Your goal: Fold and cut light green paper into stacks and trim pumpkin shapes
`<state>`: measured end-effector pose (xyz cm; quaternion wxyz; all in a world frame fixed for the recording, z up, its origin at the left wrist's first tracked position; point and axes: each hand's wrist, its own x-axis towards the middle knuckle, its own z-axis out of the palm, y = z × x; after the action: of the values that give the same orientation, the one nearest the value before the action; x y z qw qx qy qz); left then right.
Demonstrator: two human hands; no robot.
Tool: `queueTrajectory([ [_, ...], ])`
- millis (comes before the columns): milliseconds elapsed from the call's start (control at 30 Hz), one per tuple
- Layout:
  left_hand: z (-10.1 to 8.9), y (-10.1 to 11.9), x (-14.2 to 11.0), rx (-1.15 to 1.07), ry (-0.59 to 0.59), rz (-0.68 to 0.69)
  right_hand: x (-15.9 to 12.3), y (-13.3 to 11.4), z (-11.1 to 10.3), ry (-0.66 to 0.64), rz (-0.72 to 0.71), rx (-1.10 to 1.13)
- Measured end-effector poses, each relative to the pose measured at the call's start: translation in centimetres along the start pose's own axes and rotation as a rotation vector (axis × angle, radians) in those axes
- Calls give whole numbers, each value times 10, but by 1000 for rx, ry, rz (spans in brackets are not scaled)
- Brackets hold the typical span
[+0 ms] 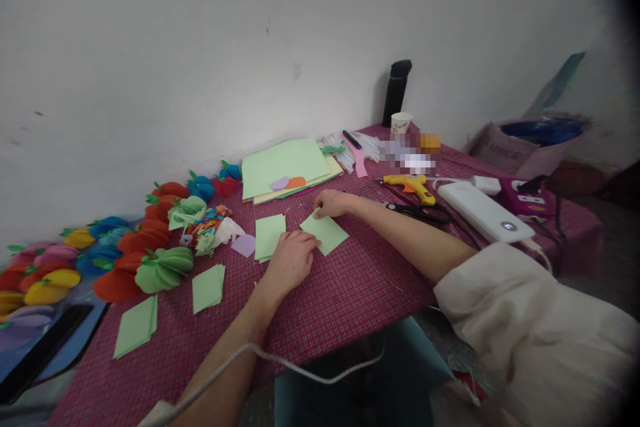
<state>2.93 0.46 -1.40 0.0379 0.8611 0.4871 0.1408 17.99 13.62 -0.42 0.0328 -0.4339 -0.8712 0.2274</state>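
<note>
While our right grip (332,203) pinches a light-green square paper (327,235), our left grip (294,256) lies loose, fingers touching its edge.

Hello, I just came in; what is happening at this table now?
A person has both hands on a small green sheet: the right hand is at its far corner, and the left hand touches its near left side. Three small green piles lie to the left, one right beside the left hand. Colourful paper balls sit further left. The glue gun and scissors lie on the right, away from both hands.
</note>
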Motion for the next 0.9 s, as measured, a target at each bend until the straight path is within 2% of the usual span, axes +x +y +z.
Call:
queueTrajectory([
  [133, -4, -14, 1, -204, 380, -324, -15, 2, -5, 52, -8, 207],
  [200, -6, -21, 1, -371, 503, -454, -28, 2, -8, 129, -14, 509],
  [233, -7, -23, 2, -448, 529, -488, -34, 2, -9, 167, -15, 641],
  [300, -8, -21, 2, -553, 530, -495, -44, 2, -7, 225, -22, 818],
  [400, -9, -10, 3, -596, 463, -444, -53, 2, 0, 261, -49, 934],
  [500, -7, 1, 4, -590, 442, -446, -55, 0, 9, 272, -94, 947],
  [600, -3, 3, 4, -637, 480, -489, -58, -4, 12, 262, -152, 918],
  [667, -1, 0, 5, -746, 520, -528, -61, -6, 13, 230, -156, 934],
  [767, 1, -5, 7, -912, 583, -570, -66, -8, 13, 116, -110, 955],
  [900, -1, -9, 8, -925, 623, -615, -70, -8, 13, 49, -85, 918],
])
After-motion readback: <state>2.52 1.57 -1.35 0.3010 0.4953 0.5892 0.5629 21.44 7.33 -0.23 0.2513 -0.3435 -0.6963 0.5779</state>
